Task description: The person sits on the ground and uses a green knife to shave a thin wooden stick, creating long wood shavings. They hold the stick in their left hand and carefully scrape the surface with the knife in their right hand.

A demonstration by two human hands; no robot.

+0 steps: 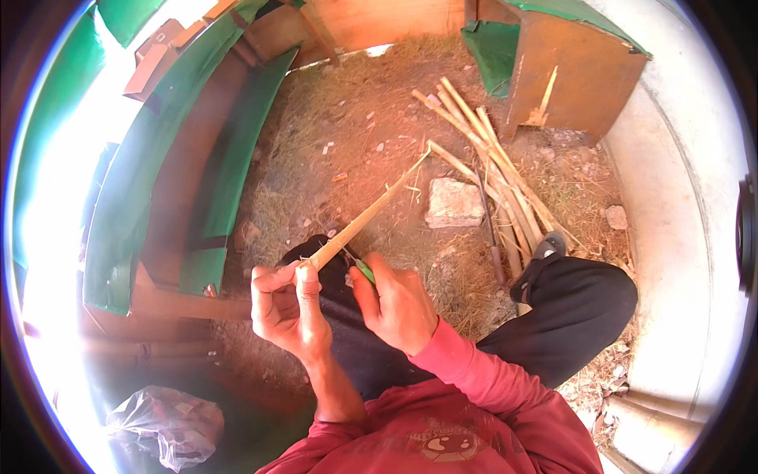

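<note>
My left hand (296, 320) pinches the near end of a pale yellow cane stalk (365, 216), which slants away from me up to the right. Closed around a knife with a green handle (364, 270) is my right hand (401, 310), just right of the left one. The knife's thin blade lies close to the cane's near end; whether it touches cannot be made out. Thin shavings hang near the cane's far end.
Several long cane stalks (505, 170) lie fanned on the ground, by a pale stone block (455, 203) and a long dark tool with a brown handle (497, 261). Wooden boxes with green covers (584, 75) stand around. A clear plastic bag (170, 426) sits lower left.
</note>
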